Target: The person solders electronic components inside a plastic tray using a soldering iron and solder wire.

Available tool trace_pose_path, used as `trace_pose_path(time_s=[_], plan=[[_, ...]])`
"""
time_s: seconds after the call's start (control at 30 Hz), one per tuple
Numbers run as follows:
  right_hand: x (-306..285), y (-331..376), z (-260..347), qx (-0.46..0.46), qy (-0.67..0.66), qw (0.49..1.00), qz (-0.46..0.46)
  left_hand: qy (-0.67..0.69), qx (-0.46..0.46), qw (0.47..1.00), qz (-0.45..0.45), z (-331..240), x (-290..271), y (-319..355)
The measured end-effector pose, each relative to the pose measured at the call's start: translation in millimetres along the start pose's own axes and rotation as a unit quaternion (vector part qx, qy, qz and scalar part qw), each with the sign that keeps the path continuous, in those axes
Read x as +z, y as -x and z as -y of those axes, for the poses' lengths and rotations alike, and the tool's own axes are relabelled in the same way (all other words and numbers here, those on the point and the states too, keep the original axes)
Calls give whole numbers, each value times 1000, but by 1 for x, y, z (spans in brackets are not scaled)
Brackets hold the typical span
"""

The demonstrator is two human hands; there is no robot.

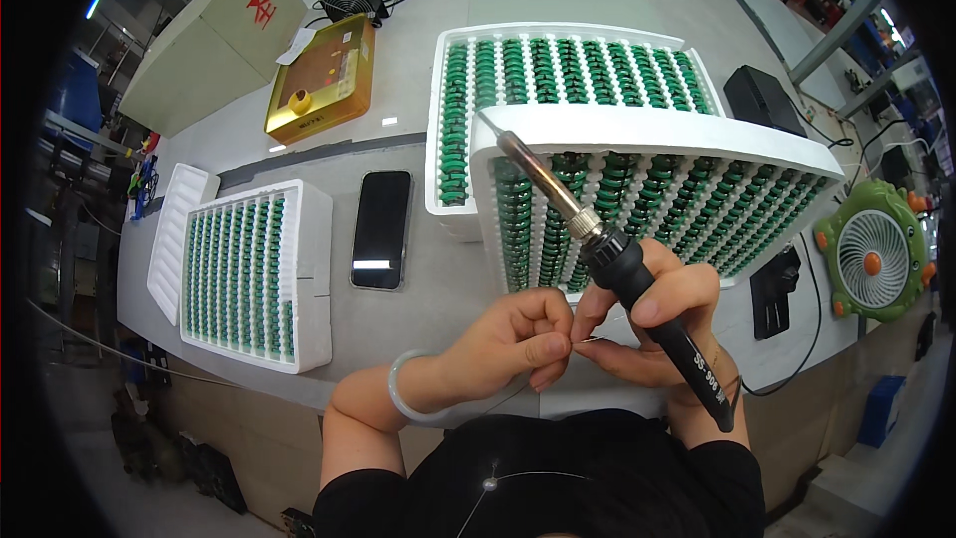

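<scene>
My right hand [682, 294] grips a soldering iron [622, 269] by its black handle, its metal tip slanting up and left over the foam trays. The thumb and a finger of that hand also meet in a pinch, with a thin light sliver, perhaps wire, showing there. My left hand [508, 339] is closed in a pinch right beside it; what it holds is hidden. Just beyond the hands, a white foam tray [677, 128] full of green ring-shaped coils stands tilted against another white foam tray [568, 30] with similar green coils.
On the left are a smaller foam tray [316, 289] of green pieces and a white foam strip [167, 259]. A black phone [381, 229] lies between the trays. Farther back sit a yellow box [334, 80] and a small black fan [349, 2]. A green fan [871, 249] stands at right.
</scene>
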State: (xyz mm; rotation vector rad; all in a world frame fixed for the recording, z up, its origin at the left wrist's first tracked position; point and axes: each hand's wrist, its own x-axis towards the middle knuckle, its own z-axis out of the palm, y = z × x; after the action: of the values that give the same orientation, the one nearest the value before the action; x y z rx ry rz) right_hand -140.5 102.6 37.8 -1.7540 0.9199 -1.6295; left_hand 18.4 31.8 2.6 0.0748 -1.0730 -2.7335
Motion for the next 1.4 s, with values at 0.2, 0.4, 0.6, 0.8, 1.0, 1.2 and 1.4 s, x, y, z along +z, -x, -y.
trace_pose_path(time_s=[0.2,0.4,0.6,0.8,1.0,1.2,1.4], plan=[[-5,6,5,-11,-110,983,-149,-196,94,968,-122,-9,7,4],[-30,9,21,-82,176,925,-327,-673,258,668,-185,-42,17,14],[-34,16,20,-166,234,891,-352,-797,318,464,-219,-41,10,14],[-18,13,15,-78,307,905,-284,-808,310,450,-221,-31,-2,7],[-16,8,10,-32,289,938,-189,-798,302,470,-225,-32,-6,2],[-15,6,5,-17,302,940,-159,-790,299,481,-236,-30,-10,0],[-13,4,2,-11,305,940,-153,-790,284,499,-213,-33,-11,3]])
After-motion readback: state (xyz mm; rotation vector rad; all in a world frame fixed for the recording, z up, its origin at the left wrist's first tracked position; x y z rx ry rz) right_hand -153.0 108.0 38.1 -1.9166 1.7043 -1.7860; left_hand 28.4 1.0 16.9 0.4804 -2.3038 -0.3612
